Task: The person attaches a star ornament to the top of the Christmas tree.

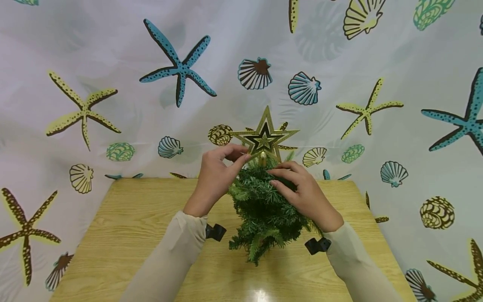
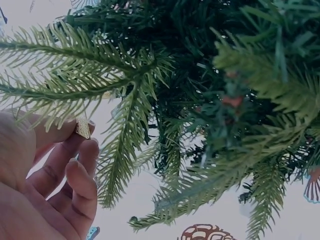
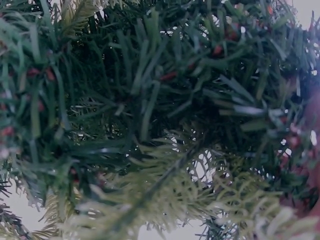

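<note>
A small green artificial tree (image 1: 264, 209) stands on the wooden table (image 1: 132, 218), with a gold star (image 1: 264, 138) at its tip. My left hand (image 1: 241, 156) pinches the star's lower left part between thumb and fingers. In the left wrist view a gold piece of the star (image 2: 82, 127) shows between the fingertips of that left hand (image 2: 75, 145), under the tree's branches (image 2: 200, 100). My right hand (image 1: 275, 176) grips the upper branches just below the star. Only branches (image 3: 150, 115) fill the right wrist view, where the hand is not clearly seen.
A white curtain printed with starfish and shells (image 1: 177, 67) hangs right behind the table's far edge. Black wrist mounts (image 1: 216, 231) sit low beside the tree on both sides. Bare tabletop lies left and right of the tree.
</note>
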A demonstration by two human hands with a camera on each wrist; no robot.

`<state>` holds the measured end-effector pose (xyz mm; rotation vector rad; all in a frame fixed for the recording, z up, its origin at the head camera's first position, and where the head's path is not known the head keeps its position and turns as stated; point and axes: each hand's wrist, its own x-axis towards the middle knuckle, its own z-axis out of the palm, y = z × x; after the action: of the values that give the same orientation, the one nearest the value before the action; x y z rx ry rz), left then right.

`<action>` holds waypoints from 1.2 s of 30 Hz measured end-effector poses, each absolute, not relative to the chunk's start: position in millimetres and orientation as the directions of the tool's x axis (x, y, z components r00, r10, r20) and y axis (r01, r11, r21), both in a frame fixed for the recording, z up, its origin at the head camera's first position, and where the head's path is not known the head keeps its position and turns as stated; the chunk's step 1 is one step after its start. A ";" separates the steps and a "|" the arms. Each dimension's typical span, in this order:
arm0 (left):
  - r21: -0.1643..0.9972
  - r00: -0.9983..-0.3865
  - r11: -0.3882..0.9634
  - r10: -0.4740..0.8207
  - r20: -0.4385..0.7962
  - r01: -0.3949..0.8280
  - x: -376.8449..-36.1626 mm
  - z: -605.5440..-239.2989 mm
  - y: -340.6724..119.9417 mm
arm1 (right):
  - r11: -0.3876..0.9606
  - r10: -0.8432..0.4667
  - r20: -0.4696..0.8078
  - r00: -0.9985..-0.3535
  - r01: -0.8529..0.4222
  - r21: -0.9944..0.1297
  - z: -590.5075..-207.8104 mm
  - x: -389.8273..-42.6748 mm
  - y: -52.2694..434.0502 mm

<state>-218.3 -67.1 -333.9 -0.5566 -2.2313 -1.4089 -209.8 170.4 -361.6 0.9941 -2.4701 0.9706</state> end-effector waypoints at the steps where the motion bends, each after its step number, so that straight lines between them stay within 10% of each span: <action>1: 0.730 -0.821 0.406 0.103 0.562 0.550 -218.6 -334.6 -67.1 | 0.532 -0.494 0.499 -0.712 -0.701 -0.474 -361.5 -209.5 170.3; 36: 0.761 -0.845 0.372 0.169 0.507 0.531 -218.7 -345.9 -69.0 | 0.577 -0.491 0.479 -0.728 -0.683 -0.447 -358.6 -205.6 171.1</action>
<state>-218.7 -69.0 -345.9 -0.6129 -2.2939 -1.4643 -205.6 171.1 -358.6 0.9619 -2.5089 0.9015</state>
